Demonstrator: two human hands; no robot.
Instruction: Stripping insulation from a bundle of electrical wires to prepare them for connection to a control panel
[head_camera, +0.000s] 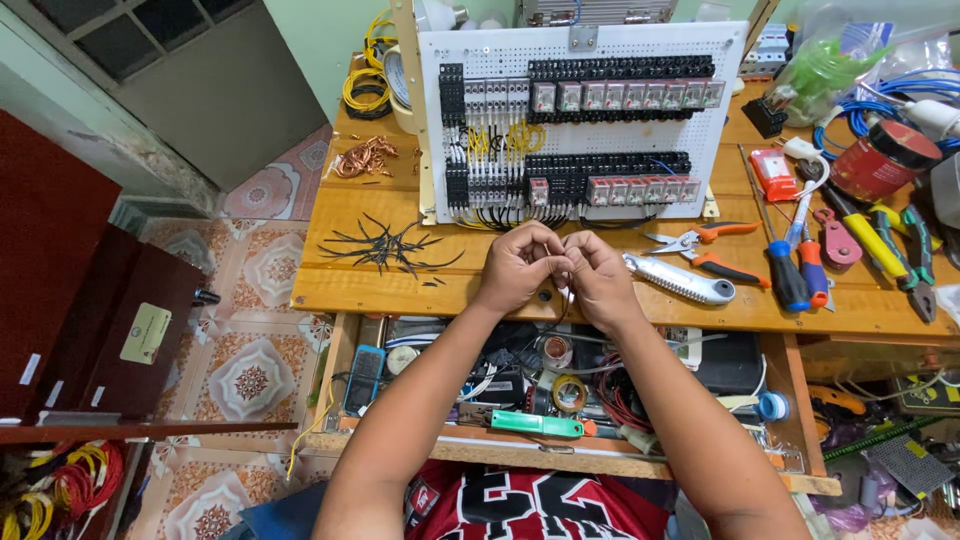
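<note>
At the workbench's (330, 285) front edge, my left hand (520, 265) and right hand (598, 275) pinch a thin black wire (566, 300), apparently mid-twist; next calls for steady fingertip grip.

On my wooden surface (400, 285) a white panel (580, 120) of relays leans upright, black wire offcuts (385, 245) lying to its left and copper scraps (362, 157) behind them near yellow wire coils (365, 88). To my right lie a grey cutter (680, 280), orange-handled pliers (705, 245), screwdrivers (795, 260), a red can (885, 160) and blue cable (880, 100). Below the edge, an open drawer (560, 385) holds tape rolls, a green tool (535, 424) and a blue phone (362, 378). Patterned floor tiles (250, 370) show at left.
</note>
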